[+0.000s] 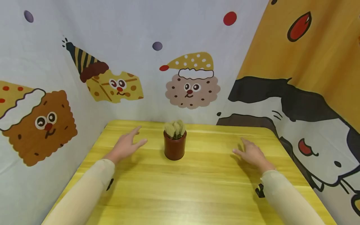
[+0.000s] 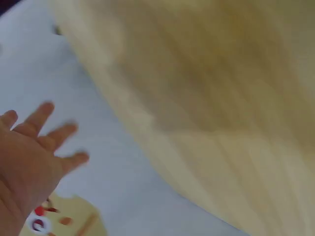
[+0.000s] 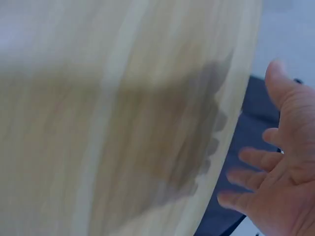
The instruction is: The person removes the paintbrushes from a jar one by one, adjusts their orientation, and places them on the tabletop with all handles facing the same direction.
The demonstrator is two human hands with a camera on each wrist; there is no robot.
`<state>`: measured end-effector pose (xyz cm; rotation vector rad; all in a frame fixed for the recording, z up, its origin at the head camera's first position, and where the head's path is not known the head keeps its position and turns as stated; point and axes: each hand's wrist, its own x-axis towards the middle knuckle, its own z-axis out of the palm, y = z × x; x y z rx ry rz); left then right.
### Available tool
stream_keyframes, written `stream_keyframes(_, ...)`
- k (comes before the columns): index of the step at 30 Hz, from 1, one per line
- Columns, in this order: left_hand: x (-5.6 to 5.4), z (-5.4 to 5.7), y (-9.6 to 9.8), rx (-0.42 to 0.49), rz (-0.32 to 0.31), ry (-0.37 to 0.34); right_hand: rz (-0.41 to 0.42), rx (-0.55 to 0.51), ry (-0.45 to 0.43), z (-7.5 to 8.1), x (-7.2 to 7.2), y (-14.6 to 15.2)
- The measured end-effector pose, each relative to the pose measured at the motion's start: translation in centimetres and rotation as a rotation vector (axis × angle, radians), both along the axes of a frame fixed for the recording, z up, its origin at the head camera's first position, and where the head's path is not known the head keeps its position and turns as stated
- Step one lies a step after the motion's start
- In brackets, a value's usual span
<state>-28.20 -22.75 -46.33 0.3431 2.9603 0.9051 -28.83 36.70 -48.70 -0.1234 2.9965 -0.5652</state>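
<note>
A reddish-brown round pot [image 1: 174,148] stands upright on the wooden table [image 1: 174,187], with pale, fuzzy cream-coloured tufts [image 1: 175,128] rising out of its top. To its left my left hand [image 1: 125,145] is held over the table, thumb and fingers spread, touching nothing. My right hand [image 1: 251,153] hovers on the other side, farther from the pot, also holding nothing. In the left wrist view the left hand [image 2: 32,160] shows its fingers apart. The right wrist view has the right hand [image 3: 285,162] with fingers extended and its shadow on the wood.
A white cloth [image 1: 135,25] printed with cartoon biscuits and cheese hangs behind the table and along its left side. An orange cloth part [image 1: 323,62] with a black-and-white cartoon animal [image 1: 317,134] hangs at the right. Small black pieces show beneath both forearms.
</note>
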Motion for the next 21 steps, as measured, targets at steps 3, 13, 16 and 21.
stream_keyframes(3, 0.3, 1.4, 2.3, 0.127, -0.027, -0.034, 0.043, -0.107, 0.018, 0.5, -0.6, -2.4)
stream_keyframes(13, -0.3, 2.4, 8.5, 0.088, -0.044, 0.088, 0.209, -0.515, -0.101, 3.3, -2.5, -15.1)
stream_keyframes(16, -0.4, 2.1, 9.3, 0.118, -0.036, 0.081, 0.239, -0.584, -0.09, 4.0, -2.8, -18.3)
stream_keyframes(21, -0.5, 1.9, 10.0, 0.13, -0.049, 0.08, 0.224, -0.591, -0.03, 4.7, -2.8, -21.4)
